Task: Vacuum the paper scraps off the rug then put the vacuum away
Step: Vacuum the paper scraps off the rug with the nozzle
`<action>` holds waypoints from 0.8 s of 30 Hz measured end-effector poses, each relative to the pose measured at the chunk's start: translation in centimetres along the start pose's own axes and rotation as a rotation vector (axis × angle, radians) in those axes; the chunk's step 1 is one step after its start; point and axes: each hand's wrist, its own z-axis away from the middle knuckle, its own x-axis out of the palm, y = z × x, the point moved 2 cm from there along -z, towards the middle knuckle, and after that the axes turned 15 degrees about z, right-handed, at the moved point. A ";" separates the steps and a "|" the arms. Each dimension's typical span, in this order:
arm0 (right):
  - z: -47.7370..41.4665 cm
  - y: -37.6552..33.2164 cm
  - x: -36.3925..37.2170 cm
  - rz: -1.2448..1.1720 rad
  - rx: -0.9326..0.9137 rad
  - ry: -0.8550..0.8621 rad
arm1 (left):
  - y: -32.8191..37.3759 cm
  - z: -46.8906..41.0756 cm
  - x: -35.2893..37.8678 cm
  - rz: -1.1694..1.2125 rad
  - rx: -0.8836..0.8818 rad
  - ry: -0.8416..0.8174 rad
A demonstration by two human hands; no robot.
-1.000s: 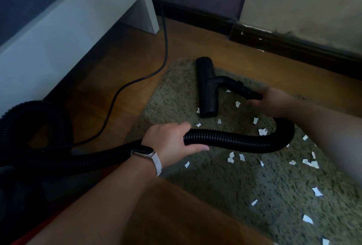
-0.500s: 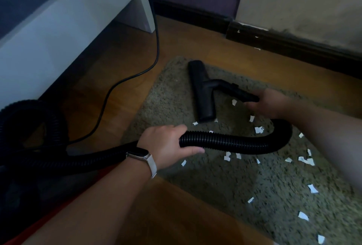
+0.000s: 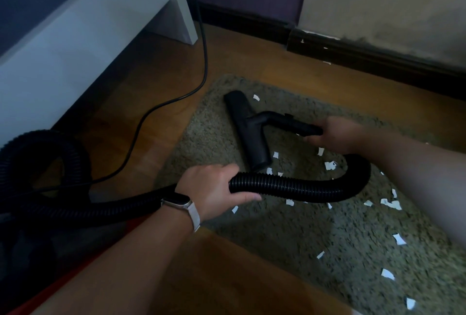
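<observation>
A grey-green shaggy rug (image 3: pixel 290 239) lies on the wooden floor, strewn with several white paper scraps (image 3: pixel 330 165). The black vacuum floor nozzle (image 3: pixel 248 129) rests flat on the rug's far left part. My right hand (image 3: pixel 336 134) grips the nozzle's black tube handle. My left hand (image 3: pixel 214 188), with a watch on its wrist, holds the black ribbed hose (image 3: pixel 297 186), which curves in a U from the handle back to the left. The hose coils (image 3: pixel 42 161) at the left edge over the dark vacuum body, which is mostly hidden.
A black power cord (image 3: pixel 161 106) runs across the wooden floor (image 3: pixel 252 277) from the back wall toward the vacuum. White furniture (image 3: pixel 83 29) stands at the left. A dark skirting board (image 3: pixel 378 62) runs along the far wall, with a few scraps beside it.
The nozzle has slid toward me and to the right over the rug, uncovering a scrap near its far end. Both hands keep their grips.
</observation>
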 end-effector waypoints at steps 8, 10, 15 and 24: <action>-1.1 1.5 -0.7 -0.099 0.157 0.114 | -0.1 -0.3 -0.6 0.012 -0.048 0.033; -1.6 1.6 -1.0 -0.112 0.188 0.110 | -0.2 -0.5 -0.7 0.015 -0.066 0.042; -3.0 0.5 -1.5 -0.101 0.205 0.090 | -0.8 -0.8 -0.9 0.021 -0.095 0.039; -3.5 -1.2 -1.5 -0.031 0.130 0.078 | -1.3 -0.4 -0.7 0.029 -0.076 0.040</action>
